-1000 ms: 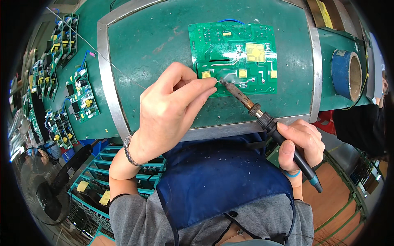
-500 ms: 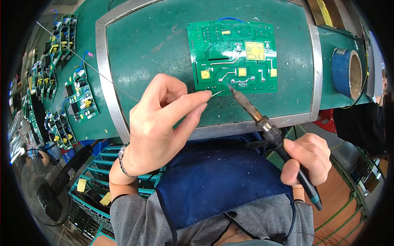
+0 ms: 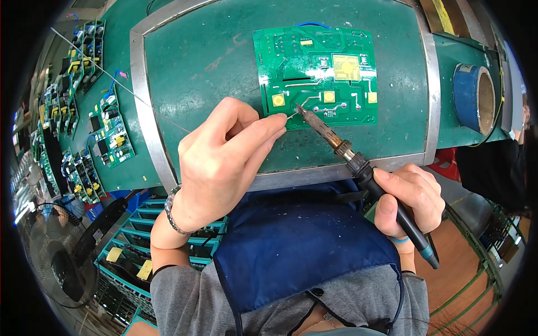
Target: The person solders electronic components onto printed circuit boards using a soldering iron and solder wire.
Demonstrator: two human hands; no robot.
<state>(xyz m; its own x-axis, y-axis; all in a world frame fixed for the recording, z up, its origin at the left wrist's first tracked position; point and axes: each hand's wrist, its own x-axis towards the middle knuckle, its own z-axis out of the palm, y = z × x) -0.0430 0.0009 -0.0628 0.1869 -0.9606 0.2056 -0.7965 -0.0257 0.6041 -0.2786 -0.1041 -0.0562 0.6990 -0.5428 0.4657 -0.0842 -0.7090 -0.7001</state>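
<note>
Left hand: your bare left hand (image 3: 221, 162) pinched a thin silvery wire (image 3: 292, 116) between thumb and fingers, its short end pointing toward two o'clock.
Right hand: your bare right hand (image 3: 412, 199) gripped a black-handled soldering iron (image 3: 363, 171) firmly, its stained metal barrel angled between ten and eleven o'clock.
Iron tip: just beside the wire's end, over the board; you could not tell whether it touched.
Board: the green rectangular circuit board with yellow squares (image 3: 305, 59) lay at one o'clock from mid-view, on a green bench top (image 3: 196, 84).
Roll: a blue hollow roll (image 3: 464, 99) sat just past three o'clock from the board.
Other boards: green component-covered boards (image 3: 116, 143) stood at nine.
</note>
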